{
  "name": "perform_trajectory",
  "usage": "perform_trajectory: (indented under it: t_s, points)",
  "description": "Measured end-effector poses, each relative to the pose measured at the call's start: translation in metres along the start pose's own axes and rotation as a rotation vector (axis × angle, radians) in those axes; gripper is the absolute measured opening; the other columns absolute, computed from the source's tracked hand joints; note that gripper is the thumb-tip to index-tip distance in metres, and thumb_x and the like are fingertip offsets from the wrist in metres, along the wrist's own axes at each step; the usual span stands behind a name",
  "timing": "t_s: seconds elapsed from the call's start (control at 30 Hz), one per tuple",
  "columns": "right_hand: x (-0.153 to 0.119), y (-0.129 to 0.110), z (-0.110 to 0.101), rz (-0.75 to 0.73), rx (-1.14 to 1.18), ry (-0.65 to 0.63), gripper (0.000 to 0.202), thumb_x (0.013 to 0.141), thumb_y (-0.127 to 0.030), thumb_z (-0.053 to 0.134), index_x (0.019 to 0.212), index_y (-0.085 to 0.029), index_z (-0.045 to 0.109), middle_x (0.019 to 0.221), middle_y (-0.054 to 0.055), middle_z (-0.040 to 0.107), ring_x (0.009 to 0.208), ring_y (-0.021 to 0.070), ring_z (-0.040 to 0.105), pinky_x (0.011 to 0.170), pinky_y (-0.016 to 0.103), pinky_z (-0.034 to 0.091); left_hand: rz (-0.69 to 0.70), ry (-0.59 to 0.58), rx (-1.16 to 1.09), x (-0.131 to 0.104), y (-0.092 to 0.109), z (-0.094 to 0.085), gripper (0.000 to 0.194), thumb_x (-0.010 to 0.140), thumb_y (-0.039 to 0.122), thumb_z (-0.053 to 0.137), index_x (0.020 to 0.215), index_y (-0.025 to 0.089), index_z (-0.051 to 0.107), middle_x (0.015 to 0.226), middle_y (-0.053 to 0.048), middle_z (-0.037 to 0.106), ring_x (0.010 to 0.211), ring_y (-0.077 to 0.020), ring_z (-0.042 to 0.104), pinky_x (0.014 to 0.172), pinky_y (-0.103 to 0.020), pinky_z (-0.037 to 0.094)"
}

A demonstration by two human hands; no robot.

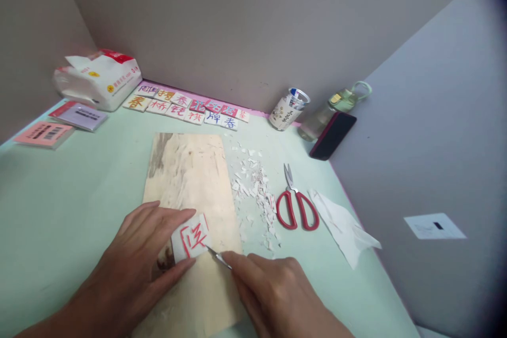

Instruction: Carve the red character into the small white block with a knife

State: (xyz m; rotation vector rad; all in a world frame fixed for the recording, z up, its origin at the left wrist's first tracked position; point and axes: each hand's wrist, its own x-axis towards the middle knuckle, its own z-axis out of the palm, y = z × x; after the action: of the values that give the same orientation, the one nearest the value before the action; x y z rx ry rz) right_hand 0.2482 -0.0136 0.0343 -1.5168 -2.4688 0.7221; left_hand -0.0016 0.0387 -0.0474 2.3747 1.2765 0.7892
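Over the board (194,169), we clasp the tile (192,236) with our left grip (137,245) and the knife (219,257) with our right grip (277,282)

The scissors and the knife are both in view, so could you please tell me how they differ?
The scissors have red loop handles, while the visible part of the knife is a slim, silvery shaft.
The scissors lie on the table; the knife is in the right hand, its tip at the white tile.
Both have pointed metal tips.

Craft workspace with shavings (259,190), scissors (292,188)
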Motion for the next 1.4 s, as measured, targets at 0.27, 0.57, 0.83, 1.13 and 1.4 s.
perform_trajectory:
  t_s: [0.27, 0.57, 0.83, 1.13, 1.4]
  points:
    - [-0.004, 0.003, 0.013, -0.125, -0.304, 0.155, 0.042, 0.086, -0.006, 0.052, 0.128, -0.007, 0.059, 0.065, 0.002, 0.066, 0.048, 0.0161, 0.057, 0.044, 0.03, 0.032, -0.01, -0.011, 0.012, -0.003, -0.005, 0.001, 0.05, 0.095, 0.056, 0.058, 0.139, 0.037, 0.048, 0.12, -0.002, 0.068, 0.124, -0.0361, 0.056, 0.109, -0.057, 0.039]
    - [-0.002, 0.009, -0.001, 0.038, 0.17, 0.114, 0.028, 0.105, -0.021, 0.045, 0.123, -0.024, 0.066, 0.085, 0.001, 0.074, 0.068, 0.0137, 0.068, 0.062, 0.024, 0.047, -0.013, -0.009, -0.014, -0.001, 0.0, 0.0, 0.046, 0.099, 0.056, 0.052, 0.138, 0.035, 0.045, 0.123, -0.002, 0.066, 0.123, -0.0312, 0.058, 0.117, -0.055, 0.033]
    - [0.002, 0.023, 0.005, -0.009, 0.116, 0.114, 0.027, 0.107, -0.025, 0.042, 0.117, -0.021, 0.068, 0.085, 0.003, 0.063, 0.073, 0.0161, 0.061, 0.062, 0.027, 0.043, 0.008, -0.022, -0.056, 0.003, 0.001, -0.001, 0.043, 0.1, 0.042, 0.05, 0.141, 0.033, 0.044, 0.135, -0.001, 0.065, 0.131, -0.028, 0.056, 0.123, -0.057, 0.027]
    - [0.004, 0.027, 0.017, -0.092, 0.109, 0.221, 0.024, 0.104, -0.018, 0.046, 0.117, -0.018, 0.066, 0.086, 0.004, 0.06, 0.071, 0.0154, 0.059, 0.06, 0.027, 0.044, -0.014, -0.011, 0.014, 0.01, 0.01, 0.003, 0.057, 0.092, 0.059, 0.062, 0.14, 0.032, 0.046, 0.129, -0.007, 0.065, 0.117, -0.0362, 0.058, 0.097, -0.056, 0.046]
    - [0.004, 0.029, 0.027, -0.138, 0.045, 0.327, 0.028, 0.103, -0.016, 0.045, 0.124, -0.019, 0.062, 0.093, 0.006, 0.061, 0.072, 0.0159, 0.062, 0.06, 0.027, 0.05, 0.004, -0.014, 0.002, 0.015, 0.014, 0.006, 0.049, 0.096, 0.045, 0.059, 0.14, 0.03, 0.047, 0.123, -0.004, 0.066, 0.113, -0.0304, 0.061, 0.094, -0.045, 0.05]
